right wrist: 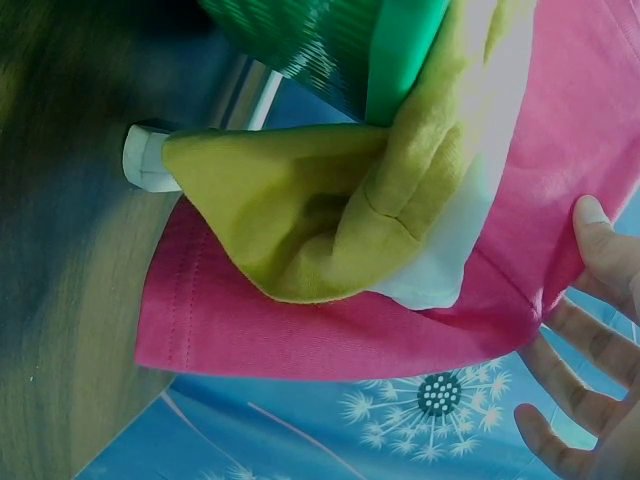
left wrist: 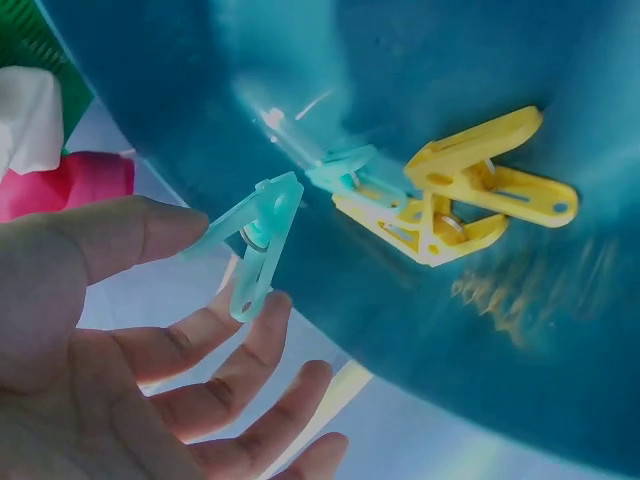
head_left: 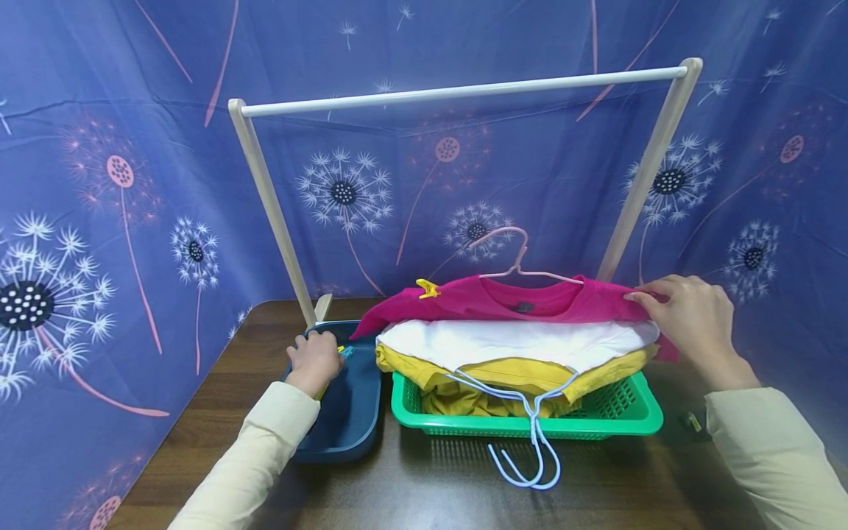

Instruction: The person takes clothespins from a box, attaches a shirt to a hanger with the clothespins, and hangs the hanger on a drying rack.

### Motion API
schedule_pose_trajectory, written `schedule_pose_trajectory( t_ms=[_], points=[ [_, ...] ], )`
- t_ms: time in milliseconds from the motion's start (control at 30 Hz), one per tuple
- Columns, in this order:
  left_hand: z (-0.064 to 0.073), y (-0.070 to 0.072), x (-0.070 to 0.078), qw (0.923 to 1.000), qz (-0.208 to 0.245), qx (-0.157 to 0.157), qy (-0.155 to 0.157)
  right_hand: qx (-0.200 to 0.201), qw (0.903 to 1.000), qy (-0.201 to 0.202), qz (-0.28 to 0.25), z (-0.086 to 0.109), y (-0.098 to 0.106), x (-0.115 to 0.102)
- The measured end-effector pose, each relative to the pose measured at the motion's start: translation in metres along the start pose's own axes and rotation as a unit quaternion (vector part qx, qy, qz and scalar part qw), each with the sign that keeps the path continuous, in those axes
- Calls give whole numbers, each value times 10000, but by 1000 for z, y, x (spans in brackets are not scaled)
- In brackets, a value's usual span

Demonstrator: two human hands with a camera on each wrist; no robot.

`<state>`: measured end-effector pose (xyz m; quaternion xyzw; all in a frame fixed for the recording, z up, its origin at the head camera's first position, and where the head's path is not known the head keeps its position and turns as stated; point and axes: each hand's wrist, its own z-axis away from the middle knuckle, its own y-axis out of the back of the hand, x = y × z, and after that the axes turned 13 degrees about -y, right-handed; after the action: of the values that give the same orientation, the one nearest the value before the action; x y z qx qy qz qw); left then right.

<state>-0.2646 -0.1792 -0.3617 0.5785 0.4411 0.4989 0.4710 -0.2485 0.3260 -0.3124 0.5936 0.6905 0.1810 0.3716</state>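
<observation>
In the head view my left hand (head_left: 314,362) is over the dark blue tray (head_left: 347,412). The left wrist view shows it pinching a light blue clothespin (left wrist: 284,207) between thumb and fingers. Behind that clip, yellow clothespins (left wrist: 540,200) and another light blue clothespin (left wrist: 350,172) lie in the tray. My right hand (head_left: 695,324) pinches the shoulder of a pink shirt (head_left: 457,302) at its right end. A pink hanger (head_left: 519,265) is inside the shirt's neck. One yellow clothespin (head_left: 428,288) is clipped on the shirt's left shoulder.
A white shirt (head_left: 503,338) and a yellow shirt (head_left: 523,366) lie stacked on a green basket (head_left: 464,423), with blue hangers (head_left: 535,419) sticking out in front. Behind stands a rack with a white bar (head_left: 464,92). A small object (head_left: 693,421) lies at the right.
</observation>
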Motion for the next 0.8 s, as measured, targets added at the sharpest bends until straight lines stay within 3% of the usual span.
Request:
schedule_pose_trajectory(
  t_ms=[133, 433, 667, 800],
  points=[
    [0, 5, -1, 9997, -103, 193, -128, -14, 10000, -5, -19, 0, 0, 0],
    [-1, 19, 8, 9939, -87, 1037, -355, -3, 10000, 20, -1, 0, 0, -1],
    [-2, 33, 19, 9840, 24, 1686, -583, -24, 10000, -25, -21, 0, 0, -1],
    [-1, 42, 26, 9746, 154, 2108, -741, -13, 10000, -20, -18, -1, 0, 0]
  ],
)
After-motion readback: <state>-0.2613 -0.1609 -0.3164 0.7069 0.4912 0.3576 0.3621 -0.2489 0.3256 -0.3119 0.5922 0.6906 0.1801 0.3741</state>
